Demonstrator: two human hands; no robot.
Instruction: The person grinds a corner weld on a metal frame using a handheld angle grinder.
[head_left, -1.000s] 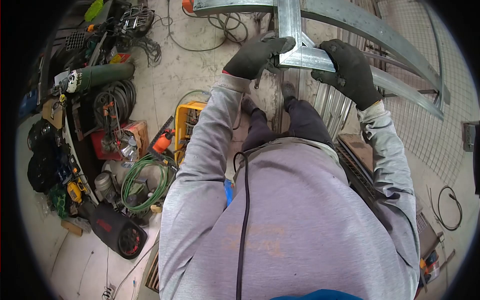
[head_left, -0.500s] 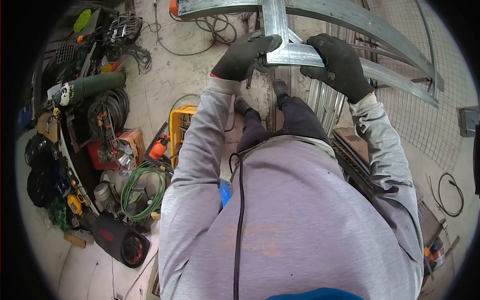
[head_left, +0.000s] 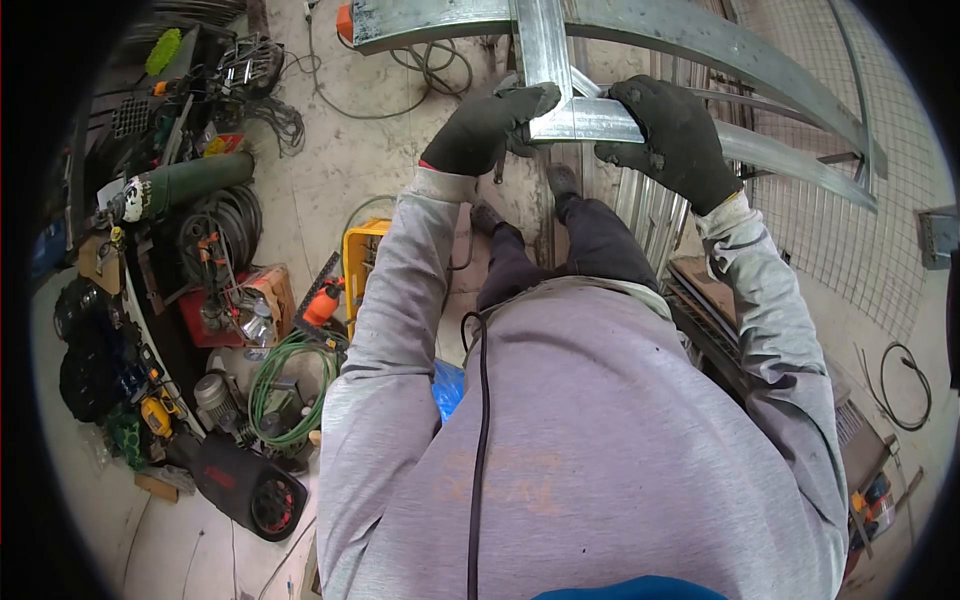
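A shiny metal frame (head_left: 547,50) has a mitred corner near the top centre, where an upright bar meets a short crosswise bar. My left hand (head_left: 484,125), in a dark glove, grips this corner from the left, fingers closed on it. On the right, my right hand (head_left: 672,135), also in a dark glove, is closed round the far end of the short bar. Beyond the corner, a long curved metal bar (head_left: 650,25) crosses the top of the view and runs down to the right.
Wire mesh (head_left: 850,240) lies at the right. Metal profiles (head_left: 650,215) lie beside my feet. At the left are a green cylinder (head_left: 195,183), a coiled green hose (head_left: 262,385), a yellow frame (head_left: 352,262) and a black speaker (head_left: 240,485). A loose cable (head_left: 425,75) lies on the floor.
The frame corner has shifted slightly downward and left in view, with both hands still on it. The view of the floor items at the left has moved a little.
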